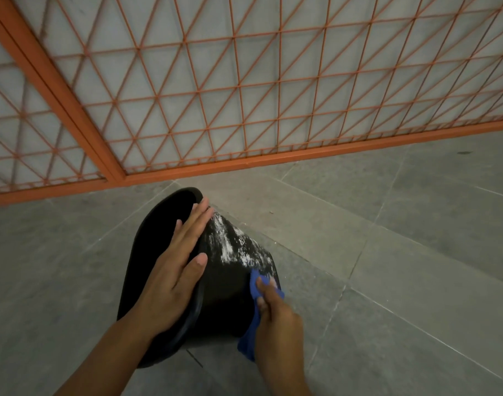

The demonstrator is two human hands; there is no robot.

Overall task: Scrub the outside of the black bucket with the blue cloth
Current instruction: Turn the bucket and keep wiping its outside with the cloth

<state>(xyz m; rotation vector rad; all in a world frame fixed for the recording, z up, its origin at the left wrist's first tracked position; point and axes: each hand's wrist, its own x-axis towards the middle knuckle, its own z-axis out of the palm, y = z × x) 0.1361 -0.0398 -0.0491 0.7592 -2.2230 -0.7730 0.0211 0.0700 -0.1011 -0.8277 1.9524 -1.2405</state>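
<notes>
Grey tiled floor, orange mesh fence.

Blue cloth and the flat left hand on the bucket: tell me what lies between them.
In the head view, only the black bucket wall: dark, with white residue streaked higher up, between the left hand and the blue cloth.

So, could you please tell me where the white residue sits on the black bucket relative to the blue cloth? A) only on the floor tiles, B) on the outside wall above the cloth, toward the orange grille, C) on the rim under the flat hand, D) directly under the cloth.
B: the white residue streaks the black bucket wall beyond the blue cloth gripped by the right hand.
</notes>
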